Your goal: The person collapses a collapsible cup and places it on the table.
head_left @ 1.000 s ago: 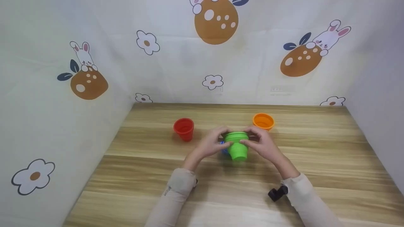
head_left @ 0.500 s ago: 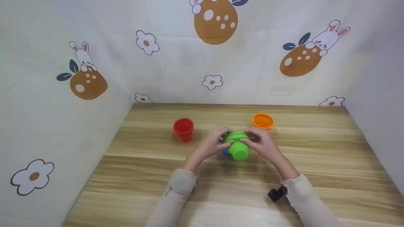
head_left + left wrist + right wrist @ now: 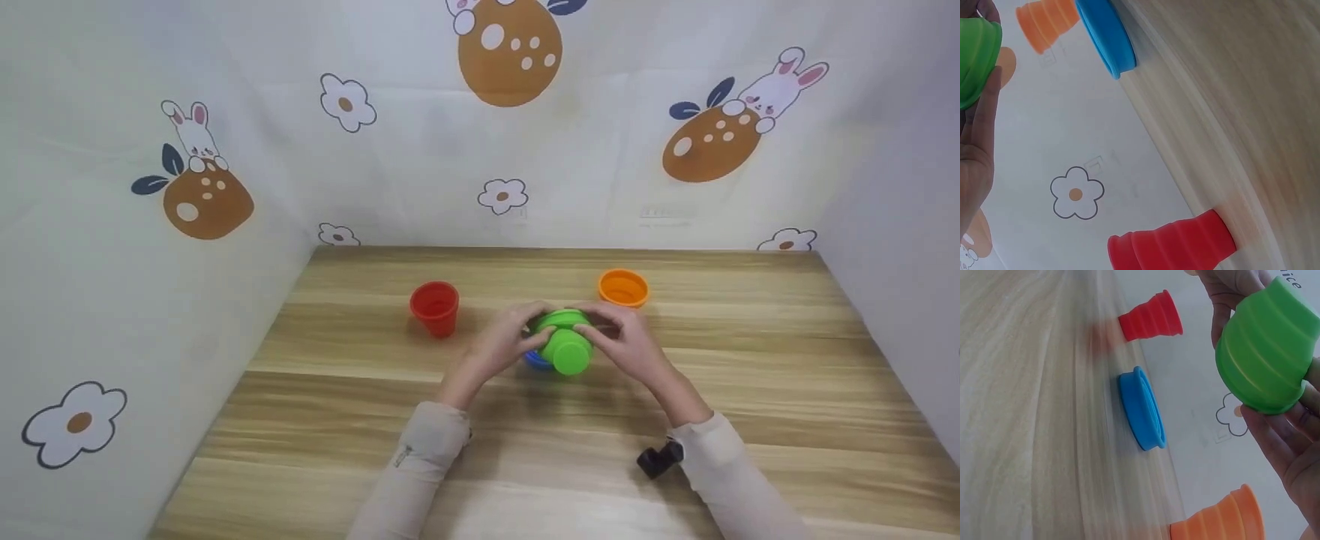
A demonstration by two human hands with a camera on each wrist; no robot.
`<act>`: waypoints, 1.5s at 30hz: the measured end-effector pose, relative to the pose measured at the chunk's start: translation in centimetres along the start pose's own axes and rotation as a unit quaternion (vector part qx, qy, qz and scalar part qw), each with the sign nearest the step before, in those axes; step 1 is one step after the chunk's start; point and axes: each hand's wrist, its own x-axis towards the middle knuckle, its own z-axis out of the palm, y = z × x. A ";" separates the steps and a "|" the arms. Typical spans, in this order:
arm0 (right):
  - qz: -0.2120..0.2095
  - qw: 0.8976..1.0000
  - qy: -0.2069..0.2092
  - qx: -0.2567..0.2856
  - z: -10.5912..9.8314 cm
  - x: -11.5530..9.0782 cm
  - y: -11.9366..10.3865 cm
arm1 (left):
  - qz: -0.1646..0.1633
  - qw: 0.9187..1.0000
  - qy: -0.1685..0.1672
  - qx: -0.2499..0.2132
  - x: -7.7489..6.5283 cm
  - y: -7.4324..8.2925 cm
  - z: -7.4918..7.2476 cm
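Note:
Both hands hold a green collapsible cup (image 3: 571,357) above the table, its base turned toward me. My left hand (image 3: 496,346) grips it from the left, thumb on the cup's side and fingers near the rim. From the right, my right hand (image 3: 634,349) holds it the same way. Ridged walls of the green cup (image 3: 1266,349) show in the right wrist view, extended. Below and partly behind it, a flattened blue collapsible cup (image 3: 1141,409) lies on the table, touched by neither hand. The inside of the green cup is hidden.
A red cup (image 3: 435,307) stands extended on the wooden table (image 3: 337,420), left of the hands. Behind the right hand is an orange cup (image 3: 623,289), also extended. A patterned wall covering (image 3: 420,165) rises behind the table.
The green cup has tilted, its base rising toward the camera so its side looks shorter. Both hands keep hold of it and stay almost in place. More of the blue cup's edge shows below.

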 end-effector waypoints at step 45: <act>-0.076 0.996 0.027 -0.034 0.3 0.1 0.1 | -0.007 0.996 -0.030 -0.087 -0.6 0.1 -0.5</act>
